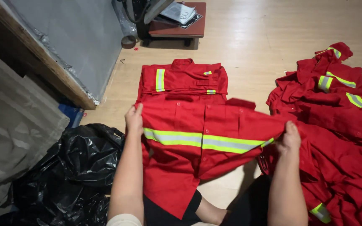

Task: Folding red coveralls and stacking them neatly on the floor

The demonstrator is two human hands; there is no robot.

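Red shirt (pixel 206 138) | L hand (pixel 134 120) + R hand (pixel 289 138) gripping edges | folded shirt (pixel 183 79) behind

Behind the held red reflective-striped jacket (pixel 206 138): folded red jacket (pixel 183 79)
Right: heap of red jackets (pixel 340 125)
Left: crumpled black plastic bag (pixel 80 167)

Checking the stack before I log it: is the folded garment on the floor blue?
No, the folded garment beyond the hands is red with yellow-silver reflective strips.
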